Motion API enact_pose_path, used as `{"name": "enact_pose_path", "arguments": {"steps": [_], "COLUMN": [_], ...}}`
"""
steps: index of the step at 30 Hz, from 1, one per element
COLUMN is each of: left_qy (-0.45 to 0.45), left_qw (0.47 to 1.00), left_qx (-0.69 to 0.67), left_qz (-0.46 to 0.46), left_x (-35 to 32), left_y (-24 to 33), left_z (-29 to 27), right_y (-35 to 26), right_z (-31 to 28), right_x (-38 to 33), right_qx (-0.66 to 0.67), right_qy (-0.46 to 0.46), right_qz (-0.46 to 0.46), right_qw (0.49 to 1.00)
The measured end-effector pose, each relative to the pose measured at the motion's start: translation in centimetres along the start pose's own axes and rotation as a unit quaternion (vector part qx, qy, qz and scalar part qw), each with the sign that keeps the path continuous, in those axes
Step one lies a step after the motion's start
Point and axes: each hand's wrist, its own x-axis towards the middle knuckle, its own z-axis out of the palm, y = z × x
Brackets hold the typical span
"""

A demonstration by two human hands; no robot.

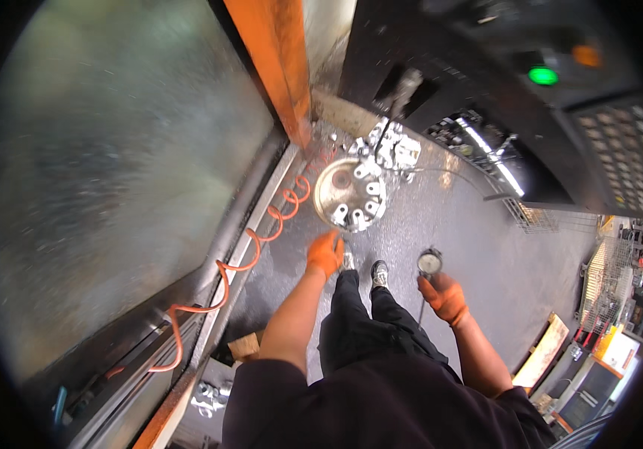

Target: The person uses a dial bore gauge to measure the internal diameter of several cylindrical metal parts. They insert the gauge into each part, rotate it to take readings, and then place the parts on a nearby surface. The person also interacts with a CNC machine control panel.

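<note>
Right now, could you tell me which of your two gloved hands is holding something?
The right hand is: it grips a round dial gauge. The left hand is empty, reaching toward the round metal tray of parts.

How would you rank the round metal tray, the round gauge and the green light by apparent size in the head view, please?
1. round metal tray
2. green light and round gauge: look alike, unranked.
</note>
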Motion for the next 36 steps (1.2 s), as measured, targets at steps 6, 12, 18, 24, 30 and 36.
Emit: {"name": "enact_pose_path", "arguments": {"steps": [6,12,18,24,30,36], "left_qy": [-0.095,-0.177,-0.109,-0.049,-0.058,-0.11], "left_qw": [0.926,0.905,0.913,0.881,0.888,0.861], "left_qx": [-0.346,-0.352,-0.364,-0.381,-0.294,-0.309], "left_qz": [0.115,0.162,0.145,0.276,0.35,0.388], "left_x": [-9.0,-10.3,-13.8,-13.5,-11.4,-9.7], "left_y": [18.4,29.8,37.8,45.5,59.1,65.7], "left_z": [-10.7,-21.8,-27.9,-33.2,-37.9,-40.0], "right_y": [-10.1,-19.5,-21.8,-23.0,-21.0,-23.1], "right_z": [-11.4,-22.6,-27.3,-31.3,-38.0,-47.0], "right_x": [7.4,9.0,7.8,5.1,3.7,3.7], "right_qx": [0.347,0.516,0.486,0.509,0.503,0.514], "right_qy": [0.088,0.065,0.118,0.258,0.191,0.158], "right_qz": [0.041,0.006,-0.14,-0.219,-0.255,-0.259], "right_qw": [0.933,0.854,0.855,0.791,0.803,0.802]}}
